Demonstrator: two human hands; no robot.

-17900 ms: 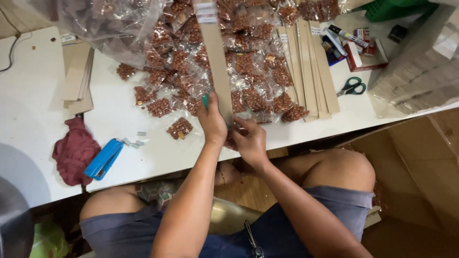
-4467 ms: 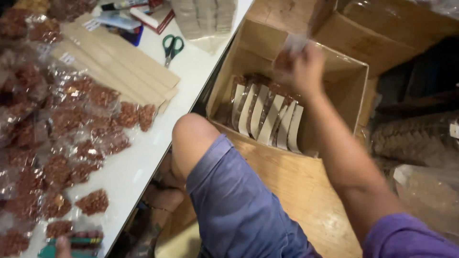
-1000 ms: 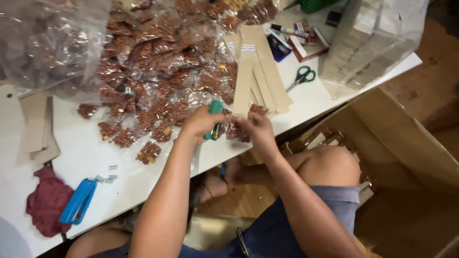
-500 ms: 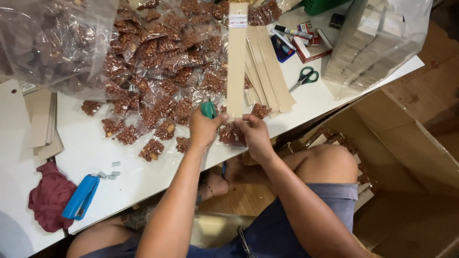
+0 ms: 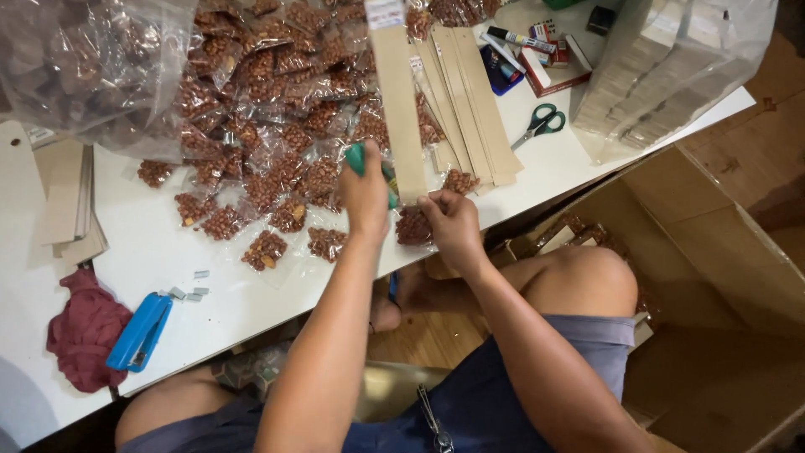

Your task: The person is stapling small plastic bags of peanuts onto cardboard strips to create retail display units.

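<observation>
left hand (image 5: 366, 195) clenched around green stapler (image 5: 359, 158), right hand (image 5: 454, 225) pinching small nut packet (image 5: 413, 226) against lower end of long cardboard strip (image 5: 397, 101), both at front edge of white surface (image 5: 159, 252), loose nut packets (image 5: 268, 143) piled just behind, blue stapler (image 5: 140, 331) well apart to the left

I see a white table (image 5: 251, 294) scattered with clear packets of reddish-brown nuts (image 5: 277, 151). The left hand (image 5: 366, 195) grips a green stapler (image 5: 360, 159) against a tan cardboard strip (image 5: 398, 101). A blue stapler (image 5: 140, 331) lies beside a maroon cloth (image 5: 84, 331) (crumpled), and green-handled scissors (image 5: 541, 124) farther off.
</observation>
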